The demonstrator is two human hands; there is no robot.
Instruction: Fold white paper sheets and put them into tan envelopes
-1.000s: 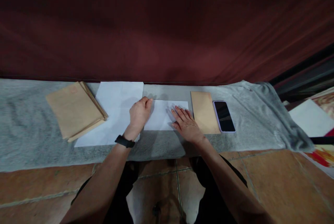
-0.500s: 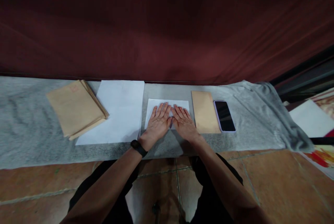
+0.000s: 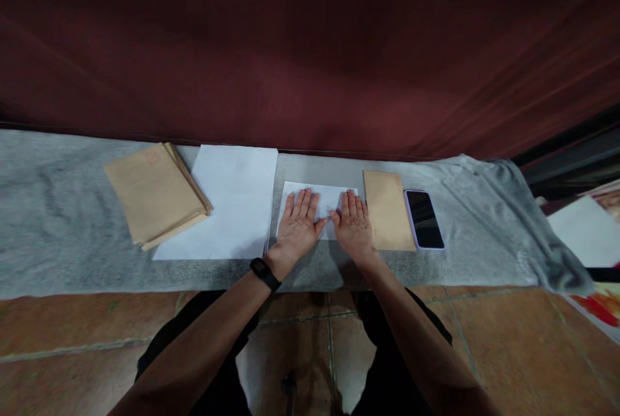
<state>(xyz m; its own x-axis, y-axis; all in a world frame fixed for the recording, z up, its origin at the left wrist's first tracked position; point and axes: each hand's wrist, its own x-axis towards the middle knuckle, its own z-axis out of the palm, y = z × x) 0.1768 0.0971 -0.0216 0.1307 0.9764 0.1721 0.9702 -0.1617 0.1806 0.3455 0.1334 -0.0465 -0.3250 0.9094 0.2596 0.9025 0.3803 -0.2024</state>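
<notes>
As it looks light and easily creased, white paper (image 3: 330,190), centre, suits edge-holding; left hand (image 3: 296,230) and right hand (image 3: 354,230) spread flat on it.

The left hand (image 3: 299,225) and right hand (image 3: 354,227) hide parts of the small white paper (image 3: 330,195) — what lies under the palms cannot be seen. The brown envelope stack (image 3: 157,193) covers part of the large white sheets (image 3: 237,203), and its red mark (image 3: 152,157) is too small to read. The right hand and wrist hide the lone envelope's (image 3: 390,209) lower left corner. The grey cloth (image 3: 48,222) runs off the left edge — the flowered print (image 3: 600,306) is cut by the right.
</notes>
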